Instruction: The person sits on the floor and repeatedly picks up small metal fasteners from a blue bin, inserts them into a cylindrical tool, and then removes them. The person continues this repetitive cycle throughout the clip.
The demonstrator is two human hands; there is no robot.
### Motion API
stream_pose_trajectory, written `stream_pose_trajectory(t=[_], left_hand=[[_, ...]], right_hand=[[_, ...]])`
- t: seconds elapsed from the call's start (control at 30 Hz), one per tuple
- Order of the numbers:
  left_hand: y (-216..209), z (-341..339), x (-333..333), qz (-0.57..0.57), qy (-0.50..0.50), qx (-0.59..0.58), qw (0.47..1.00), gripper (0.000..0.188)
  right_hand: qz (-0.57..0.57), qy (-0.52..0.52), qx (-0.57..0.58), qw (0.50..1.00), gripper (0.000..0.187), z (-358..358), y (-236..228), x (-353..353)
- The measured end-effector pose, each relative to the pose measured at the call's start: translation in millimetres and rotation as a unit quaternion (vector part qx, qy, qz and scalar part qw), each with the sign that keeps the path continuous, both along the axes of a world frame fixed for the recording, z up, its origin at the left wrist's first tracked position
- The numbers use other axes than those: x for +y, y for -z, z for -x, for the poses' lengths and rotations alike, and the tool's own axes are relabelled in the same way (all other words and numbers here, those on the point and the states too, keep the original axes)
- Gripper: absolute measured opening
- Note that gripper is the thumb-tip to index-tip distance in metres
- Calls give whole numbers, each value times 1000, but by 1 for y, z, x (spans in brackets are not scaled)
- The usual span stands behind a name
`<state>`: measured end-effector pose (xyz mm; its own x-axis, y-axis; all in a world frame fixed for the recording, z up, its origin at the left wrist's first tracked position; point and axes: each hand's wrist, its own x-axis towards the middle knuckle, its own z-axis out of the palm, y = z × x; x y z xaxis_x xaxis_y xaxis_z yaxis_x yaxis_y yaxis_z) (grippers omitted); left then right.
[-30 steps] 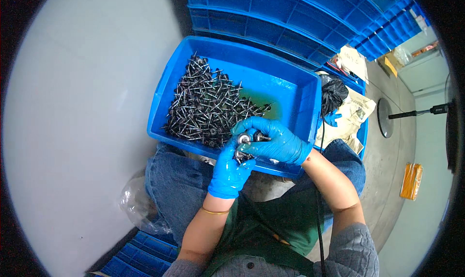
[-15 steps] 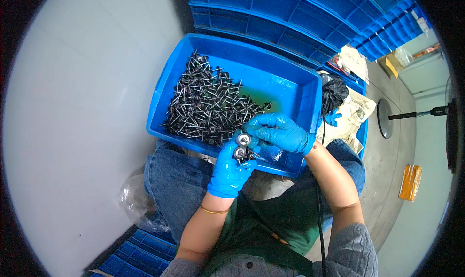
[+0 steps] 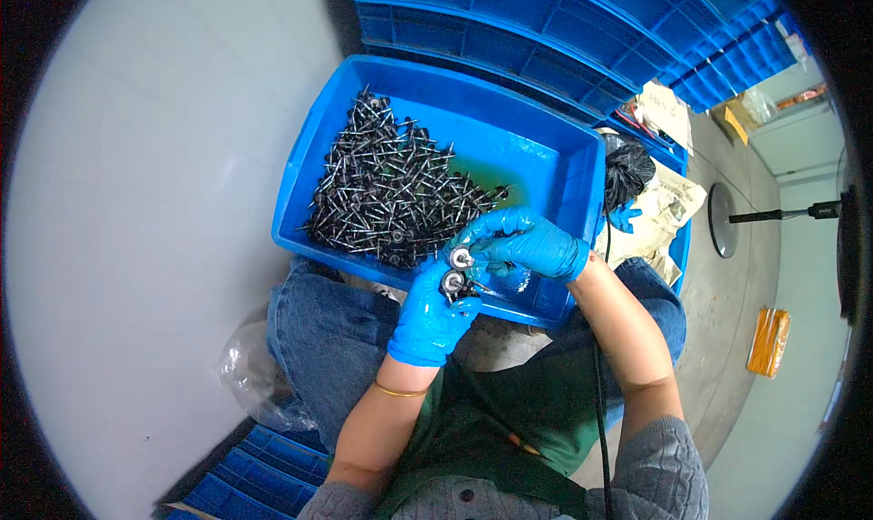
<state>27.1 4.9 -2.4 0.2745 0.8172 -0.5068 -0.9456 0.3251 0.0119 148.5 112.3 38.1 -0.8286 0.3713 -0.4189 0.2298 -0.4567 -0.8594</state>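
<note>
My left hand, in a wet blue glove, is closed around several metal pins with dark round heads; two of the heads face up, with pale ring-shaped faces. Fingers of my right hand, gloved in blue too, are bent and pinched at the upper of these headed pins, close against the left fingertips. The right fingertips are partly hidden. Both hands are over the near edge of a blue plastic bin. Inside it, a heap of similar pins covers the left and middle, with greenish liquid beside it.
Stacked blue crates stand behind the bin. To the right are a black plastic bag, creased paper and a stand with a round base. A black cable hangs over my lap. Clear plastic lies by the left wall.
The bin sits slightly higher in the picture. Both hands stay together at the same pins, with small shifts of the fingers and a slight tilt of the upper pin.
</note>
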Motion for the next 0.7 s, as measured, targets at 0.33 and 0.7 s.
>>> stream_pose_trajectory(t=[0.33, 0.7], left_hand=[[4, 1, 1, -4, -21, -28, 999, 27], [-108, 70, -47, -88, -308, -11, 947, 13]], right_hand=[[-115, -28, 59, 991, 31, -1, 5, -2], [-90, 88, -48, 991, 26, 26, 19, 30]])
